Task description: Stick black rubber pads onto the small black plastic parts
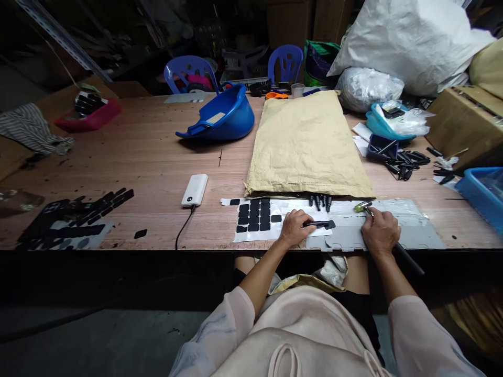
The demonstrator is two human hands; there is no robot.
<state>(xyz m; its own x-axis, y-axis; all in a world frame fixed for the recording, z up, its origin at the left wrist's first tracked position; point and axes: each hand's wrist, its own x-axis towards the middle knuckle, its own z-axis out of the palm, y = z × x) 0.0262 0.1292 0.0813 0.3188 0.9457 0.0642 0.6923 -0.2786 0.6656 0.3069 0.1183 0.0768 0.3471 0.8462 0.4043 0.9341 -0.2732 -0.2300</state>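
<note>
A slim black tube (315,223) is clamped between the fingers of the left hand (295,229), pointed toward 3 o'clock over a black patch (330,225), though whether the 2 touch cannot be told. At 3 o'clock from that hand, a hammer (407,257) is gripped in the closed fingers of the right hand (380,230), its head toward 11 o'clock. From the left hand, a white sheet (275,231) bearing black patches is seen at 9 o'clock, and a paper sack (310,146) at 12 o'clock.
</note>
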